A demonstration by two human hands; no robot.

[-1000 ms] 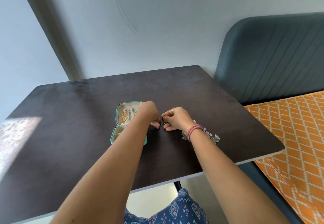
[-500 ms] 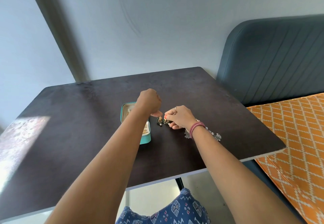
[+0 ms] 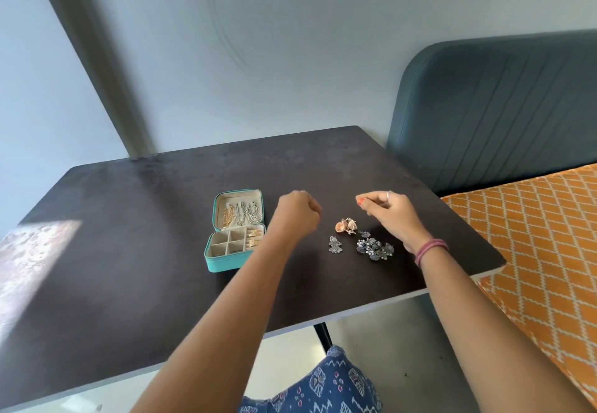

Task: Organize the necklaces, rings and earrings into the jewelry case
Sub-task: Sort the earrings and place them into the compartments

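Head view step: we are sorting earrings beside the jewelry case.
Hands: left hand clenched; right hand pinching, contents unclear.
Next: a small earring, a free compartment.

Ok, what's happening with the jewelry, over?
Left hand fisted, right hand pinching, contents unseen. Jewelry case open. Earrings loose on table beside it. Nothing blocking.

A small turquoise jewelry case lies open on the dark tabletop. Gold and silver chain necklaces hang in its cream lid, and gold rings sit in the right compartments. Right of it lie rose-gold fan-shaped earrings, a small silver earring and a cluster of dark silver earrings.
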